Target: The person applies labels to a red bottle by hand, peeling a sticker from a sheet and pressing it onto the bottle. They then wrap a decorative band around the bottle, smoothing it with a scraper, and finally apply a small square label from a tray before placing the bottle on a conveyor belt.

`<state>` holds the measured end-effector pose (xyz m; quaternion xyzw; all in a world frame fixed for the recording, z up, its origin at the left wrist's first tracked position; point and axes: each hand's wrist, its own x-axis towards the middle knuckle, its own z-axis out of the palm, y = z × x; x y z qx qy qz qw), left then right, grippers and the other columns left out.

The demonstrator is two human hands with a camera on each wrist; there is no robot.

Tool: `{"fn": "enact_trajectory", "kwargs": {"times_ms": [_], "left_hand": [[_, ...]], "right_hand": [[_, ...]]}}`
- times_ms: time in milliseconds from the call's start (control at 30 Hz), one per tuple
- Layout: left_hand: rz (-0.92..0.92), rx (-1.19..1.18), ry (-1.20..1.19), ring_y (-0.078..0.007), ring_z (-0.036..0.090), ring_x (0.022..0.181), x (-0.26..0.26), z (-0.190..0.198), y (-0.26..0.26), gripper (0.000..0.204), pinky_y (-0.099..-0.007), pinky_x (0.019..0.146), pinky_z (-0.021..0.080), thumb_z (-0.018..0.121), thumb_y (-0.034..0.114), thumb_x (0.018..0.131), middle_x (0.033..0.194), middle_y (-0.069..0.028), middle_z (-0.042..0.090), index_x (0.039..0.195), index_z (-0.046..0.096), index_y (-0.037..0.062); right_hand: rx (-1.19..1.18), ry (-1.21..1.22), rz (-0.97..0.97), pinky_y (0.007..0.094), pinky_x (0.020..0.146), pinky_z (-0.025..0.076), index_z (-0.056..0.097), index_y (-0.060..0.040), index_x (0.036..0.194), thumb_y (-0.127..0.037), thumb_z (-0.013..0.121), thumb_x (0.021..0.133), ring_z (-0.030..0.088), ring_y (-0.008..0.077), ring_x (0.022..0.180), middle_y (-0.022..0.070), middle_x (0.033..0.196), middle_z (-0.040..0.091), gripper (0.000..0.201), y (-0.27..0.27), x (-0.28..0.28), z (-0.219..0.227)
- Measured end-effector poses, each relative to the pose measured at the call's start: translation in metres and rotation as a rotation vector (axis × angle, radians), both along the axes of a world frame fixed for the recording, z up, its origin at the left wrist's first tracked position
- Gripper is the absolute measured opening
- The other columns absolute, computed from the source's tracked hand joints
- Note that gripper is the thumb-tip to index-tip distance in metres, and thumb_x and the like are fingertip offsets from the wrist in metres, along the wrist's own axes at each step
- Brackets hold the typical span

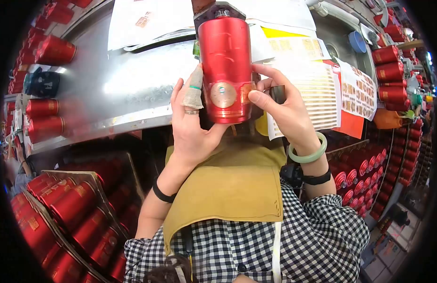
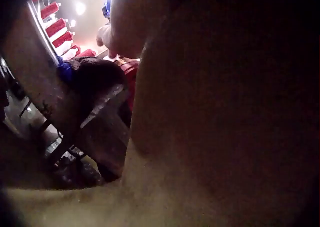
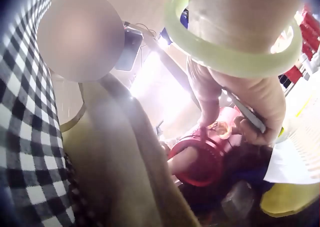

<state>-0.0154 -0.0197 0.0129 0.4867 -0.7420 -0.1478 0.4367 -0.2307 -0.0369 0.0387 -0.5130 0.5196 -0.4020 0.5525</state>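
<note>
In the head view a red metallic bottle [image 1: 224,52] lies with its narrow neck away from me and its base towards me. A round gold label [image 1: 223,95] sits near the base. My left hand [image 1: 189,129] holds the bottle's left side and base, with grey finger covers [image 1: 194,92] on its fingers. My right hand [image 1: 291,111] has its thumb at a small gold sticker [image 1: 246,93] right of the label, the index finger against the bottle's side. Its curled fingers also hold a flat tool [image 3: 245,109], dark-ended in the head view. The left wrist view is mostly dark.
A metal worktable [image 1: 133,94] lies under the bottle, with a dark stand [image 1: 203,7] by its neck. Sticker sheets [image 1: 357,92] and a striped sheet [image 1: 308,94] lie to the right. Racked red bottles [image 1: 72,198] flank me. A tan apron [image 1: 228,188] covers my lap.
</note>
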Motion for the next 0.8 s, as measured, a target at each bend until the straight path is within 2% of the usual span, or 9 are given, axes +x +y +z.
{"fn": "enact_trajectory", "kwargs": {"times_ms": [67, 133, 200, 333, 400, 433, 467, 533, 800], "left_hand": [[-0.067, 0.084, 0.032, -0.0296, 0.051, 0.139, 0.008, -0.007, 0.0, 0.098, -0.0395, 0.115, 0.042, 0.088, 0.008, 0.077, 0.152, -0.0196, 0.049, 0.157, 0.033, -0.0025], [-0.117, 0.152, 0.09, -0.0289, 0.05, 0.141, 0.014, -0.014, -0.001, 0.097, -0.0397, 0.116, 0.041, 0.086, 0.006, 0.079, 0.154, -0.0207, 0.048, 0.158, 0.03, -0.0048], [-0.154, 0.237, 0.095, -0.0415, 0.049, 0.138, 0.016, -0.014, -0.003, 0.093, -0.0531, 0.124, 0.024, 0.084, 0.015, 0.079, 0.153, -0.0222, 0.049, 0.156, 0.034, -0.0033], [-0.168, 0.266, 0.049, -0.0387, 0.049, 0.139, 0.02, 0.012, -0.003, 0.093, -0.0496, 0.123, 0.027, 0.084, 0.015, 0.081, 0.152, -0.0227, 0.049, 0.156, 0.033, -0.0038], [-0.228, 0.421, 0.313, -0.0326, 0.048, 0.141, 0.021, 0.018, -0.006, 0.093, -0.0455, 0.122, 0.031, 0.084, 0.015, 0.082, 0.152, -0.022, 0.049, 0.157, 0.032, -0.0047], [-0.252, 0.47, 0.54, -0.0271, 0.047, 0.141, 0.018, 0.023, -0.007, 0.089, -0.0411, 0.119, 0.035, 0.081, 0.011, 0.086, 0.153, -0.0207, 0.047, 0.157, 0.031, -0.0062], [-0.256, 0.443, 0.656, -0.0256, 0.045, 0.142, 0.017, 0.019, -0.011, 0.08, -0.0409, 0.118, 0.037, 0.075, 0.005, 0.091, 0.154, -0.02, 0.045, 0.157, 0.032, -0.0066], [-0.231, 0.572, 0.826, -0.0252, 0.045, 0.142, 0.012, 0.028, -0.015, 0.073, -0.0412, 0.118, 0.038, 0.07, 0.0, 0.094, 0.154, -0.0188, 0.044, 0.157, 0.032, -0.0055], [-0.229, 0.618, 0.852, -0.0237, 0.045, 0.14, 0.01, 0.034, -0.025, 0.072, -0.0429, 0.119, 0.04, 0.072, -0.002, 0.091, 0.149, -0.0154, 0.047, 0.154, 0.036, -0.0041]], "right_hand": [[-0.011, 0.014, -0.015, 0.0239, 0.079, 0.048, 0.06, -0.0011, 0.134, -0.019, 0.079, 0.09, 0.056, 0.0073, 0.087, -0.0002, 0.097, 0.063, 0.051, 0.001, 0.002, 0.005], [-0.019, 0.024, -0.025, 0.0238, 0.078, 0.048, 0.063, -0.0011, 0.128, -0.018, 0.079, 0.09, 0.057, 0.0075, 0.087, -0.0003, 0.096, 0.064, 0.045, 0.002, 0.003, 0.007], [0.001, 0.05, -0.018, 0.0242, 0.079, 0.049, 0.065, -0.0008, 0.119, -0.016, 0.078, 0.091, 0.059, 0.0085, 0.087, 0.0016, 0.098, 0.067, 0.034, 0.003, 0.003, 0.007], [0.05, -0.009, 0.006, 0.0253, 0.08, 0.051, 0.067, 0.0003, 0.114, -0.014, 0.075, 0.093, 0.061, 0.0097, 0.088, 0.003, 0.098, 0.069, 0.027, 0.002, 0.003, 0.015], [0.066, -0.036, 0.029, 0.0261, 0.082, 0.052, 0.068, 0.0002, 0.11, -0.011, 0.072, 0.095, 0.063, 0.0102, 0.089, 0.0032, 0.096, 0.069, 0.019, 0.001, 0.004, 0.017], [0.04, -0.017, 0.02, 0.0254, 0.08, 0.051, 0.068, -0.0005, 0.105, -0.009, 0.069, 0.096, 0.062, 0.0093, 0.087, 0.0023, 0.093, 0.069, 0.013, 0.001, 0.005, 0.021], [0.039, -0.018, 0.025, 0.0254, 0.08, 0.051, 0.068, -0.0005, 0.105, -0.009, 0.069, 0.096, 0.062, 0.0093, 0.087, 0.0023, 0.093, 0.069, 0.013, 0.002, 0.007, 0.024], [-0.011, -0.052, 0.004, 0.0243, 0.078, 0.051, 0.066, -0.0008, 0.104, -0.009, 0.069, 0.097, 0.061, 0.0079, 0.086, 0.0016, 0.092, 0.067, 0.011, 0.003, 0.008, 0.033], [-0.168, 0.03, -0.014, 0.0242, 0.08, 0.05, 0.065, -0.0014, 0.109, -0.007, 0.067, 0.097, 0.06, 0.0076, 0.091, 0.0016, 0.1, 0.066, 0.013, 0.007, 0.012, 0.03]]}}
